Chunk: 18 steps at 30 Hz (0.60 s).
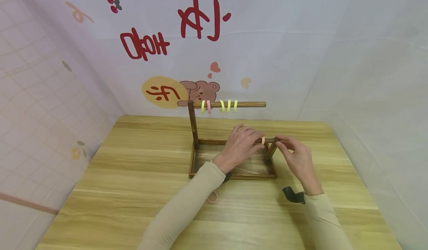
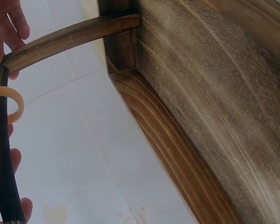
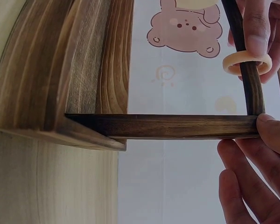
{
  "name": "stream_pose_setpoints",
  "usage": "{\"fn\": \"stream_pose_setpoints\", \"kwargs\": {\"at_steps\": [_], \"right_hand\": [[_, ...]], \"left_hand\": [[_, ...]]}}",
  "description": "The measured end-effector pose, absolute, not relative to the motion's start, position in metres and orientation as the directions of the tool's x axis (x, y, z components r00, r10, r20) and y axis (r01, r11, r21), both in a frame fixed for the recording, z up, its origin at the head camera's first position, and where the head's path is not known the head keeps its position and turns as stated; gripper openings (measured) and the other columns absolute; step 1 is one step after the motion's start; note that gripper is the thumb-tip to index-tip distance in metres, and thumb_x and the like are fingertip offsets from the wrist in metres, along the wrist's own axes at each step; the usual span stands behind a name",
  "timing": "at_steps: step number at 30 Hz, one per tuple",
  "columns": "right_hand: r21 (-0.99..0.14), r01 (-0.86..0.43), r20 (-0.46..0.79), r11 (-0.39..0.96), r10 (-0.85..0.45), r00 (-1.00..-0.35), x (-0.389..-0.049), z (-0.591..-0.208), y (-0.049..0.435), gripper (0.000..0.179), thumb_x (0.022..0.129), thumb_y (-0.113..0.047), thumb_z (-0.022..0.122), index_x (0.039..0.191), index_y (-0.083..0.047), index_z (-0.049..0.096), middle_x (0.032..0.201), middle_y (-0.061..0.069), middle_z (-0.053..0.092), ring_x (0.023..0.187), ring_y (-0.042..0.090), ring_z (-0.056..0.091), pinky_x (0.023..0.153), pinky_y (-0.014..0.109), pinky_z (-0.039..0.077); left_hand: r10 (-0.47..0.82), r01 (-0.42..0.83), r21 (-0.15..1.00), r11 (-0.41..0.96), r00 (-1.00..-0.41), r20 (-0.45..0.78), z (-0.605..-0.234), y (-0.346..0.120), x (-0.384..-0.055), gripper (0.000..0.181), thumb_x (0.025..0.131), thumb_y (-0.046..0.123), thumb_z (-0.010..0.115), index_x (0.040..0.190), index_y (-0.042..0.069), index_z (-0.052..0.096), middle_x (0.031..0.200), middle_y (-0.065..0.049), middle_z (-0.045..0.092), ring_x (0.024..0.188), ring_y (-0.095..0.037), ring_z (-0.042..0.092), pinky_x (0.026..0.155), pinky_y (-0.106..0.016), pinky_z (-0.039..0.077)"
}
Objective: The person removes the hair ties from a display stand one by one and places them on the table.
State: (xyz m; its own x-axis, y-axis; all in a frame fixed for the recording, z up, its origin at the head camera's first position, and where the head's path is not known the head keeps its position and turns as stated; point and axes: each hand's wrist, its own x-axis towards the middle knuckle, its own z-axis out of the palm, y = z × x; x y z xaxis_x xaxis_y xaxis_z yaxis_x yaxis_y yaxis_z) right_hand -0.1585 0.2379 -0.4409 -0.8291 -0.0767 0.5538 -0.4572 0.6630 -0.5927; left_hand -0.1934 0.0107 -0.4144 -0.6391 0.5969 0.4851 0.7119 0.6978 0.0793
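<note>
A dark wooden rack has a tray base and two horizontal bars. My left hand reaches over the tray and pinches a peach hair tie that encircles the lower bar. In the right wrist view a fingertip presses on the tie's edge. My right hand pinches the corner where this bar meets its short post. Along the upper bar hang several yellow hair ties and a pink one.
Another pink hair tie lies on the wood-grain table, close to my left sleeve. A black strap piece sticks out at the right wrist. Behind the table hangs a printed white cloth.
</note>
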Motion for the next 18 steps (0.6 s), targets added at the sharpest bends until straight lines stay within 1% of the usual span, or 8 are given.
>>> {"fn": "stream_pose_setpoints", "kwargs": {"at_steps": [6,18], "right_hand": [[-0.595,-0.454,0.550,0.664,-0.076,-0.832,-0.1588,-0.4409,0.2386,0.024,0.095,-0.001,0.074,0.120,0.000,0.074,0.111,0.019,0.076,0.091,0.043,0.075,0.075,0.059,0.059],[-0.606,-0.441,0.536,0.662,-0.070,-0.841,-0.1582,-0.4392,0.2376,0.024,0.096,-0.003,0.073,0.120,-0.001,0.074,0.112,0.019,0.076,0.092,0.043,0.075,0.076,0.060,0.058]], "left_hand": [[0.599,0.729,0.094,0.678,-0.623,0.504,-0.4145,0.0070,-0.1932,0.042,0.096,0.044,0.071,0.130,0.019,0.072,0.128,0.005,0.072,0.121,-0.017,0.065,0.116,-0.046,0.039],[0.586,0.740,0.119,0.662,-0.610,0.533,-0.4160,0.0029,-0.1935,0.039,0.095,0.043,0.073,0.128,0.020,0.073,0.127,0.004,0.073,0.121,-0.018,0.065,0.116,-0.047,0.040]]}}
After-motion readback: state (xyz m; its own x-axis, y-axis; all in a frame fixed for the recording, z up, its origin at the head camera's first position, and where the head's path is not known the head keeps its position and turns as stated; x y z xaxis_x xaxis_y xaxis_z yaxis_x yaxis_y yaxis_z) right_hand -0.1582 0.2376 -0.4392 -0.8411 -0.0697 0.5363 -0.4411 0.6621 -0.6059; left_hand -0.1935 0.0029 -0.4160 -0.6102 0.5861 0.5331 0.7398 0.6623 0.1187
